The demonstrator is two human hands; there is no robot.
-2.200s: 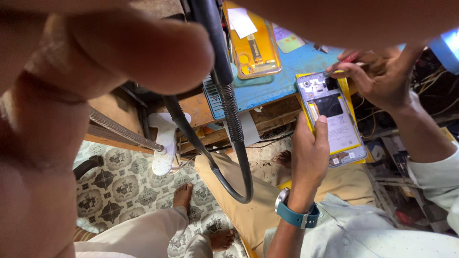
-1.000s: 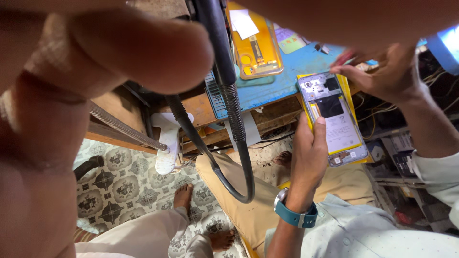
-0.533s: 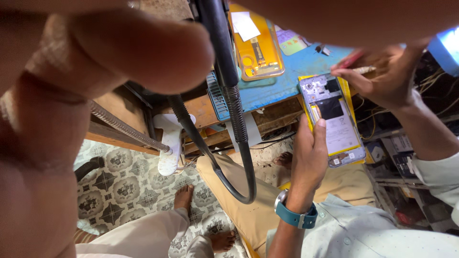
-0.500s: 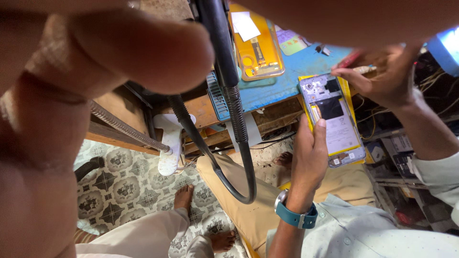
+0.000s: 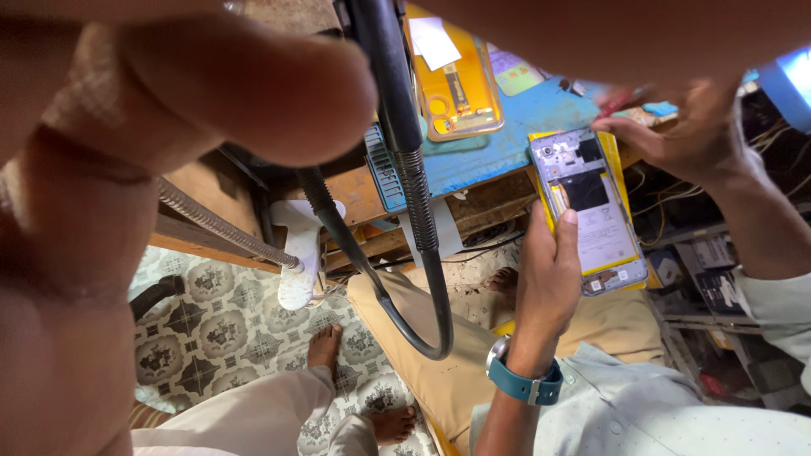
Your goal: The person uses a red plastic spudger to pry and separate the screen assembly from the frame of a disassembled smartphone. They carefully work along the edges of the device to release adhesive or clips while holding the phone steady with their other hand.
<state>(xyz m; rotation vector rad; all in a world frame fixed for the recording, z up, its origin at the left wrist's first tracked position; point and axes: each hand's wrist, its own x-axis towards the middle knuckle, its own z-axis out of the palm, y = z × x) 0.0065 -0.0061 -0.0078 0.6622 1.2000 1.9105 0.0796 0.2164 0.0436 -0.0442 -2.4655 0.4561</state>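
My left hand (image 5: 549, 279), with a teal watch on its wrist, grips the left edge of an opened smartphone (image 5: 591, 211). The phone's back is off, so its board and battery show, and a yellow pad (image 5: 623, 165) lies behind it. At the phone's top right corner my right hand (image 5: 693, 139) is pinched on a thin red-handled tool (image 5: 621, 97), which is blurred. Someone else's large, out-of-focus fingers (image 5: 211, 93) cover the left and top of the view, close to the lens.
A blue work mat (image 5: 524, 127) on a wooden bench (image 5: 355, 194) carries a yellow phone housing (image 5: 456, 84). A black gooseneck arm (image 5: 414, 169) hangs in front of the bench. Another person's bare feet (image 5: 325, 346) stand on a patterned floor (image 5: 220, 321).
My right hand has shifted a little at the phone's top corner with the red tool. My left hand keeps its hold. The fingers over the lens stay in place.
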